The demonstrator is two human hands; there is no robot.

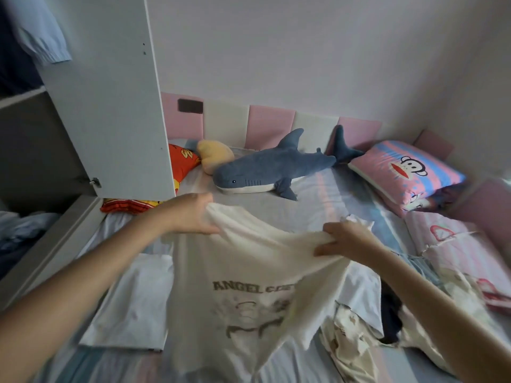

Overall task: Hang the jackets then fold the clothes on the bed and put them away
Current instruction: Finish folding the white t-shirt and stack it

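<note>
A cream T-shirt [232,294] with "ANGEL" lettering and a faded print hangs above the bed [318,194]. My left hand [190,214] grips one shoulder of it and my right hand [345,241] grips the other, so the shirt is stretched between them. Under it on the bed lie a white folded garment [132,305], a cream patterned garment [348,335] and a dark garment [390,319].
An open white wardrobe door [116,92] stands at the left, with a light blue jacket [41,37] hanging inside. A plush shark [271,167], a yellow cushion [215,156], an orange pillow [182,161], a pink pillow [406,172] and a pink quilt [453,244] lie on the bed.
</note>
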